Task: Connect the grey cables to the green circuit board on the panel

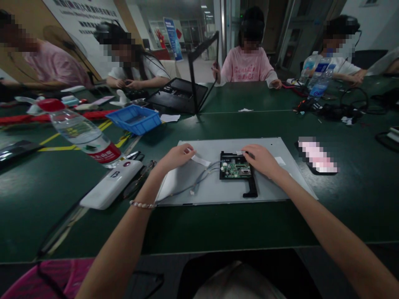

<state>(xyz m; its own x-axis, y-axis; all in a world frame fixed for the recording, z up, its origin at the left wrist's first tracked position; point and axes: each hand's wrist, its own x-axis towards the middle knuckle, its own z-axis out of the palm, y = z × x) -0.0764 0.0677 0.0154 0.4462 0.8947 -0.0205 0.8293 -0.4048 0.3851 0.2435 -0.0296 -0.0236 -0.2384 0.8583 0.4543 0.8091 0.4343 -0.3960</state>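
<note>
A flat grey-white panel (pixel 215 193) lies on the green table in front of me. On it sits a black plastic bracket (pixel 249 194) with a green circuit board (pixel 234 169) in it. Thin grey-blue wires (pixel 199 176) run left from the board. My left hand (pixel 178 158) pinches one end of a white strip (pixel 201 160), which looks like tape or paper, over the panel's left part. The closed fingers of my right hand (pixel 260 158) are at the bracket's upper right edge, on a small white piece (pixel 239 153). Another white patch (pixel 279 161) lies right of that hand.
Left stand a water bottle (pixel 84 135), a white power bank (pixel 112 185), glasses (pixel 139 178) and a blue bin (pixel 135 120). A phone (pixel 316 155) lies right of the panel. Behind are a black laptop-like casing (pixel 174 95) and bottles (pixel 319 81). Several people sit around the table.
</note>
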